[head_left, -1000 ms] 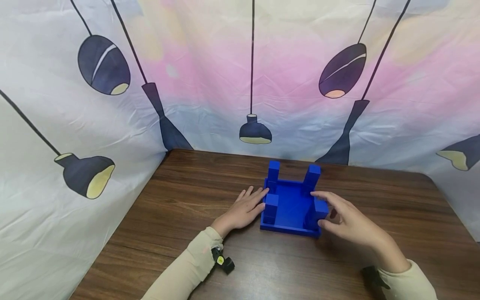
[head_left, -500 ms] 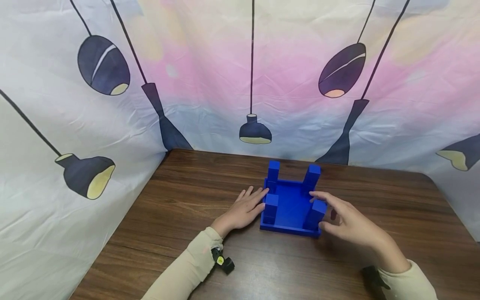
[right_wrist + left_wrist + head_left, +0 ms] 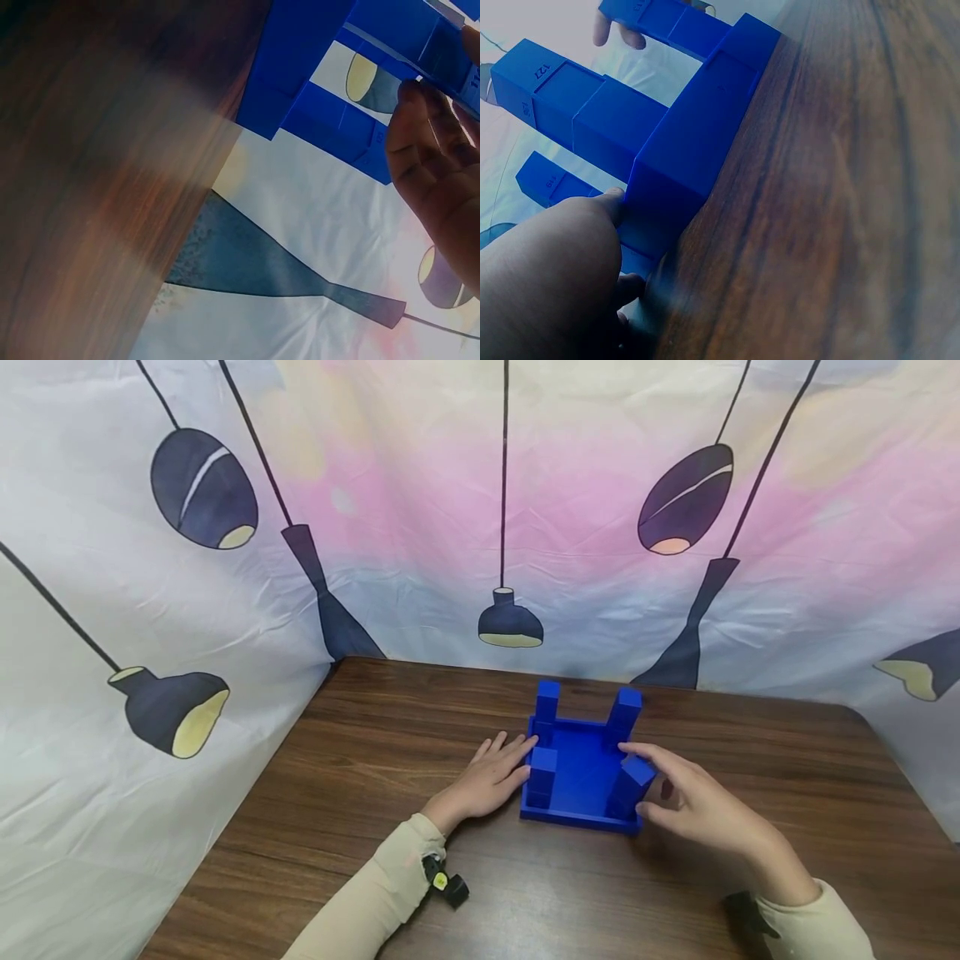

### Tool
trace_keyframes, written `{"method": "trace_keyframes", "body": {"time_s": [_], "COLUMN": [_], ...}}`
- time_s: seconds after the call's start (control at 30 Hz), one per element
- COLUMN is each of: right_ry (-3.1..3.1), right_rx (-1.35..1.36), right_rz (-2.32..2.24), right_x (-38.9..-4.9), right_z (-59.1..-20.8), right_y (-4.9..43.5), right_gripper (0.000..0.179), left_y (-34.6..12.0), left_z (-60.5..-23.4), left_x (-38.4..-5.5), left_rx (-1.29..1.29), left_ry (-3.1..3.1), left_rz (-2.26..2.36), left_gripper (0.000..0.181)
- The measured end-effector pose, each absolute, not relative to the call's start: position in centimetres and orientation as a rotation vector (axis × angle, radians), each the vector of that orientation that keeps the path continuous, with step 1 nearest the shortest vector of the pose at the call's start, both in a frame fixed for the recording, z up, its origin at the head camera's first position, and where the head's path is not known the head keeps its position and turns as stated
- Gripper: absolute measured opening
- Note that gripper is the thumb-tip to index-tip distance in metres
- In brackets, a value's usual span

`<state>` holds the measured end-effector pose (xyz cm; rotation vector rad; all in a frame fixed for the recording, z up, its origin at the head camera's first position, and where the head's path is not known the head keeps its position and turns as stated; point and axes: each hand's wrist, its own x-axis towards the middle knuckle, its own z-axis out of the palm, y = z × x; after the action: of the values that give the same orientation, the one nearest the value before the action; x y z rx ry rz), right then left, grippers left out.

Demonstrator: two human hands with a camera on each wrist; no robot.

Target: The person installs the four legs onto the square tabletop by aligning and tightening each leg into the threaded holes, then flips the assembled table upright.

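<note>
A blue tray (image 3: 581,768) with a low rim stands on the table, and a square blue post rises at each corner. My left hand (image 3: 483,783) lies with fairly straight fingers against its left side; in the left wrist view the thumb (image 3: 611,204) touches the outer wall. At the near right corner my right hand (image 3: 697,797) holds the upper blue block (image 3: 637,772) between thumb and fingers. This block sits twisted relative to the part under it. In the right wrist view, the fingers (image 3: 427,142) are against the post's side, and part of the hand is cut off.
The brown wooden table (image 3: 360,760) extends around the tray. Behind it hangs a cloth (image 3: 420,527) printed with lamps. Raised numbers mark the posts, including the near left post (image 3: 577,97). A small black wrist camera (image 3: 446,881) sits on the left sleeve.
The upper block at the near right corner has turned under my right fingers, which shift only slightly. My left hand and the tray stay in place.
</note>
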<state>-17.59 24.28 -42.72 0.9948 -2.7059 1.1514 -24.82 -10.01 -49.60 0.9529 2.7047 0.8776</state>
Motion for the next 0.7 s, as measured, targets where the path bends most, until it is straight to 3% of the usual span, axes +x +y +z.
{"method": "trace_keyframes", "body": {"time_s": [0.7], "right_ry": [-2.707], "right_rx": [0.955], "right_rz": [1.096], "right_x": [-17.78], "right_z": [-42.78], "right_y": [24.33], "right_gripper": [0.066], "left_y": [-10.06], "left_z": [-49.66], "left_x": [-24.91], "left_rx": [0.961], "left_ry": [2.703], "left_rz": [0.879], "left_gripper": [0.059]}}
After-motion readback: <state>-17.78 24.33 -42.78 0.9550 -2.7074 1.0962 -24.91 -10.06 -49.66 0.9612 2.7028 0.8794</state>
